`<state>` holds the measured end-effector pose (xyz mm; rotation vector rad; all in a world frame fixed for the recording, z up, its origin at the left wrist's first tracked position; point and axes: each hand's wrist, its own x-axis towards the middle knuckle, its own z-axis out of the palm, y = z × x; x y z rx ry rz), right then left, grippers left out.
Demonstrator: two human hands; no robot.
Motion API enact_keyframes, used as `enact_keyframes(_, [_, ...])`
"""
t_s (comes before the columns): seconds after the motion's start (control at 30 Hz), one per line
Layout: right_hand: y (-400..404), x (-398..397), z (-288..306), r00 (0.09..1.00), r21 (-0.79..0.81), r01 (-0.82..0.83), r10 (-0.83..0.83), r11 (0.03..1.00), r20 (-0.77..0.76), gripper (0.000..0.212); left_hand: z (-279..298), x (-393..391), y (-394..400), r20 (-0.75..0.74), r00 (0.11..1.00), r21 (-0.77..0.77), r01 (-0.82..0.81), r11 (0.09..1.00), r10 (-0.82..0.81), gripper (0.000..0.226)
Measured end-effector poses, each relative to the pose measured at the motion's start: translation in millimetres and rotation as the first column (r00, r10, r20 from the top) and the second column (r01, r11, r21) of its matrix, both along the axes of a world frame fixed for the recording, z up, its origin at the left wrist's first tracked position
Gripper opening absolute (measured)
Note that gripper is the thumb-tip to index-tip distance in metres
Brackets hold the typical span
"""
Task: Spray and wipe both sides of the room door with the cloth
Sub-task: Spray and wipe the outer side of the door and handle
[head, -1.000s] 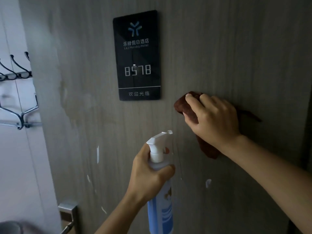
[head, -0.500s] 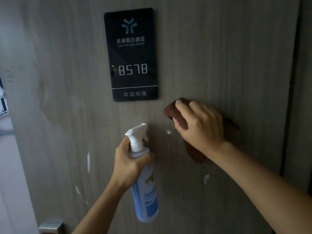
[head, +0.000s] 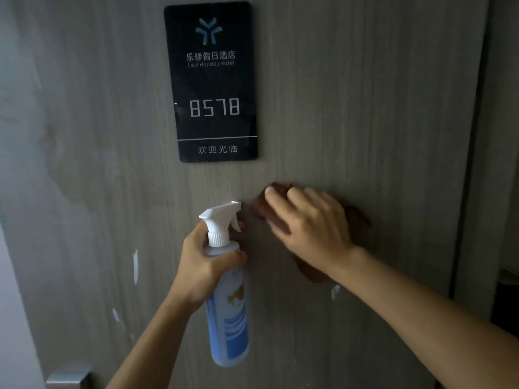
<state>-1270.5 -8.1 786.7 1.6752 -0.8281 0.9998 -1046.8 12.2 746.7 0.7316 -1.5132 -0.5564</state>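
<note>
Grey-brown wood-grain door panel [head: 365,108] fills nearly the whole view; its surface is matt, dimly lit, and marked with several white chips or flecks [head: 135,266] in the lower half. A darker vertical door edge and frame strip [head: 474,164] runs down the right side, and a pale wall band [head: 11,318] shows at lower left. A brushed-metal handle plate [head: 68,377] sits at the bottom left corner.

A black glossy rectangular room-number plaque [head: 212,82] reading 8578 is fixed to the upper centre of the panel.

The blue-and-white plastic trigger spray bottle [head: 229,304] is held upright just beside the panel, nozzle pointing at it. The left hand [head: 205,265] is wrapped around the bottle neck, thumb across the front; a fingertip appears at the trigger, though whether it is pressing cannot be told.

The reddish-brown crumpled wiping cloth [head: 311,272] lies flat against the panel below and to the right of the plaque. The right hand [head: 311,228] covers it with fingers spread and nearly straight, pressing it onto the surface.

Procedure for the current step, wiping this face:
1. Keep the palm flat so the cloth bears evenly.
2. Stroke along the vertical grain, overlapping passes.
3. Keep spray off the plaque; wipe its edges with the damp cloth only.
4. Work from plaque level down to the flecked zone; those marks look like chipped finish and may not lift.

The opposite face is judged still to be done.
</note>
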Motion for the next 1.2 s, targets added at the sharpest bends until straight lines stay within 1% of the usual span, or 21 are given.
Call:
enact_keyframes(0.07, [2, -5, -25, 0.976, 0.049, 0.011, 0.000, 0.999, -0.218, 0.052, 0, -1, -1, -0.009, 1.000, -0.007, -0.005, 1.000, 0.005, 0.050])
enact_keyframes(0.13, [4, -16, -23, 0.958, 0.056, 0.045, -0.027, 0.997, -0.286, 0.053, -1, -1, 0, -0.001, 1.000, -0.007, 0.000, 1.000, 0.000, 0.048])
enact_keyframes(0.17, [5, -18, -13, 0.972, 0.034, 0.050, -0.041, 0.998, -0.233, 0.052, -1, -1, 1, -0.001, 1.000, -0.004, 0.001, 1.000, -0.001, 0.046])
enact_keyframes(0.27, [6, -15, 32, 0.993, -0.033, 0.073, -0.070, 0.997, 0.092, 0.043, 1, -2, 3, 0.007, 1.000, 0.006, 0.008, 1.000, -0.008, 0.044])
enact_keyframes(0.33, [5, -5, 42, 0.977, -0.038, 0.084, -0.074, 0.996, 0.201, 0.041, 3, -3, 3, 0.002, 1.000, 0.008, 0.011, 1.000, -0.011, 0.044])
enact_keyframes(0.4, [3, 1, 25, 0.992, 0.008, 0.032, -0.032, 0.999, 0.118, 0.045, 4, -4, 3, -0.010, 1.000, 0.012, 0.017, 1.000, -0.016, 0.043])
enact_keyframes(0.5, [6, -9, -12, 0.989, 0.128, 0.006, 0.014, 0.992, -0.149, 0.053, 6, -4, 6, -0.003, 1.000, 0.020, 0.016, 1.000, -0.016, 0.041])
enact_keyframes(0.53, [8, -15, -11, 0.986, 0.155, 0.006, 0.020, 0.988, -0.165, 0.052, 7, -4, 8, 0.001, 1.000, 0.023, 0.013, 1.000, -0.013, 0.041])
enact_keyframes(0.57, [9, -19, -3, 0.991, 0.156, 0.002, 0.019, 0.988, -0.133, 0.049, 8, -5, 10, -0.002, 1.000, 0.027, 0.008, 1.000, -0.008, 0.040])
enact_keyframes(0.63, [9, -22, 26, 0.998, 0.098, 0.003, -0.009, 0.995, 0.056, 0.041, 9, -6, 12, -0.010, 1.000, 0.033, -0.006, 0.999, 0.006, 0.040])
enact_keyframes(0.7, [7, -22, 50, 0.966, 0.027, 0.041, -0.047, 0.999, 0.254, 0.038, 10, -8, 14, -0.006, 1.000, 0.033, -0.016, 0.999, 0.016, 0.040])
enact_keyframes(0.73, [6, -19, 51, 0.957, 0.010, 0.044, -0.045, 0.999, 0.288, 0.038, 10, -9, 15, -0.007, 1.000, 0.030, -0.021, 0.999, 0.021, 0.039])
enact_keyframes(0.8, [4, -12, 31, 0.986, 0.040, 0.000, -0.007, 0.999, 0.168, 0.044, 9, -10, 16, -0.017, 0.999, 0.026, -0.030, 0.999, 0.030, 0.037])
enact_keyframes(0.83, [4, -11, 14, 0.999, 0.071, -0.020, 0.018, 0.997, 0.029, 0.048, 9, -11, 16, -0.019, 0.999, 0.026, -0.032, 0.999, 0.032, 0.036])
enact_keyframes(0.9, [5, -22, -12, 0.970, 0.126, -0.013, 0.043, 0.992, -0.240, 0.054, 8, -11, 15, -0.008, 0.999, 0.029, -0.032, 0.999, 0.032, 0.037])
enact_keyframes(0.93, [6, -31, -12, 0.954, 0.138, -0.008, 0.049, 0.990, -0.295, 0.053, 8, -11, 15, -0.007, 0.999, 0.032, -0.032, 0.999, 0.032, 0.038])
enact_keyframes(1.0, [5, -50, 8, 0.977, 0.099, -0.026, 0.047, 0.995, -0.207, 0.048, 7, -10, 14, -0.010, 0.999, 0.032, -0.035, 0.999, 0.035, 0.040])
enact_keyframes(1.07, [2, -71, 41, 0.996, 0.023, -0.026, 0.024, 0.999, 0.088, 0.043, 7, -10, 13, -0.001, 0.999, 0.022, -0.037, 0.999, 0.038, 0.041])
enact_keyframes(1.13, [1, -83, 66, 0.934, -0.016, 0.015, -0.008, 1.000, 0.357, 0.043, 6, -11, 11, -0.007, 0.999, 0.020, -0.036, 0.999, 0.036, 0.042])
enact_keyframes(1.17, [0, -81, 65, 0.913, -0.027, 0.035, -0.021, 0.999, 0.408, 0.044, 5, -12, 10, -0.019, 0.999, 0.025, -0.037, 0.999, 0.037, 0.042])
enact_keyframes(1.2, [-1, -76, 57, 0.925, -0.034, 0.029, -0.014, 0.999, 0.380, 0.045, 3, -13, 9, -0.036, 0.999, 0.033, -0.038, 0.999, 0.040, 0.042])
